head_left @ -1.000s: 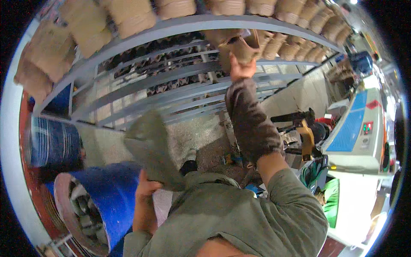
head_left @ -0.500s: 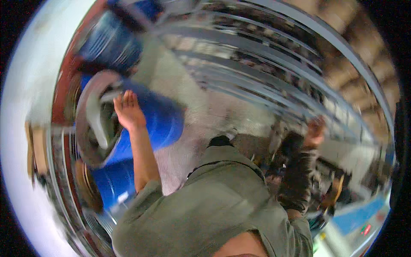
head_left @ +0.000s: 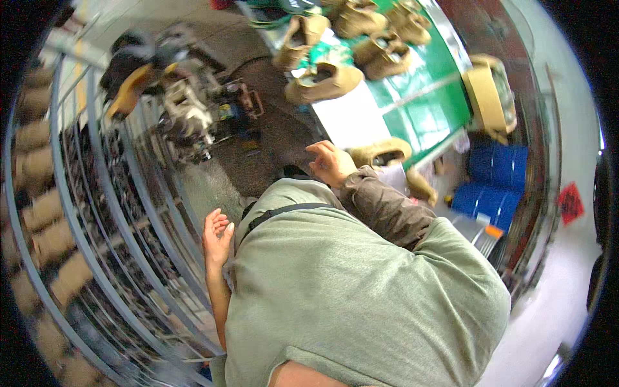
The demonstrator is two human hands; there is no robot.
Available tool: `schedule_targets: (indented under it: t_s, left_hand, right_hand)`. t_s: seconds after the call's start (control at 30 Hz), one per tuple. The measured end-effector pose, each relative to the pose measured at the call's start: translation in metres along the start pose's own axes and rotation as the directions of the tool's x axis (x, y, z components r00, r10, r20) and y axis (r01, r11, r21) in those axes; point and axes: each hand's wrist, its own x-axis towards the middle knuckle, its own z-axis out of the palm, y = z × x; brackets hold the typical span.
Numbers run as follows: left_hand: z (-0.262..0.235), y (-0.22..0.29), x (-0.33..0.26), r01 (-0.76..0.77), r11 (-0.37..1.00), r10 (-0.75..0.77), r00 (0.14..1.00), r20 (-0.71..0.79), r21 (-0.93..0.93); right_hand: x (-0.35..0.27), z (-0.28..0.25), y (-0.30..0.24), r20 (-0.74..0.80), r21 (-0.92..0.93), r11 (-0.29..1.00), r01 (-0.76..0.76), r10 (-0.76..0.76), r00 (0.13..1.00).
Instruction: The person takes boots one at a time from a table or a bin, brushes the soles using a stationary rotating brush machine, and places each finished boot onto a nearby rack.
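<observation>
My left hand (head_left: 218, 235) hangs beside the grey metal rack, fingers loosely apart with nothing in them. In front of my body, my right hand (head_left: 330, 162) is held out from a brown sleeve, its fingers slightly bent and apart, gripping nothing visible. Nearest to it is a tan shoe (head_left: 398, 148) at the near edge of a green-topped table (head_left: 435, 106). A white sheet or board (head_left: 348, 116) covers the table's left corner. Several more tan shoes, one of them a dark-mouthed shoe (head_left: 324, 84), stand farther back on the table.
To my left, the grey rack (head_left: 97, 151) carries rows of tan and dark items. A machine (head_left: 187, 119) with a yellow-brown part stands ahead on the left. A cardboard box (head_left: 487, 97) sits by the table's right edge, with blue drums (head_left: 496, 169) near the wall.
The view has swung round from the blue drums and white wall to the green table. The rack now lies on my left. Both hands remain without anything visible in them.
</observation>
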Motion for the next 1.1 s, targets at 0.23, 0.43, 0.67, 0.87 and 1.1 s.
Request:
schedule_targets:
  t_s: [0.23, 0.43, 0.67, 0.87, 1.1]
  left_hand:
    - [0.013, 0.021, 0.053, 0.000, 0.917, -0.099, 0.969, 0.226, 0.398]
    - [0.042, 0.032, 0.088, -0.085, 0.900, -0.083, 0.929, 0.361, 0.427]
    - [0.064, 0.059, 0.085, -0.176, 0.891, 0.021, 0.936, 0.351, 0.418]
    - [0.054, 0.053, 0.098, -0.024, 0.966, -0.109, 0.866, 0.488, 0.257]
    - [0.076, 0.136, 0.187, -0.011, 0.920, 0.262, 0.762, 0.592, -0.392]
  right_hand:
    - [-0.130, -0.018, 0.053, -0.593, 0.003, 0.927, -0.375, 0.303, 0.746]
    - [-0.138, -0.010, 0.104, -0.523, -0.028, 0.840, -0.541, 0.449, 0.725]
    - [-0.116, -0.017, 0.115, -0.518, -0.264, 0.850, -0.455, 0.273, 0.811]
    - [-0.071, -0.067, 0.127, -0.455, 0.167, 0.938, -0.305, 0.348, 0.820]
    - [-0.011, -0.117, -0.094, -0.166, 0.653, 0.756, 0.050, 0.078, 0.983]
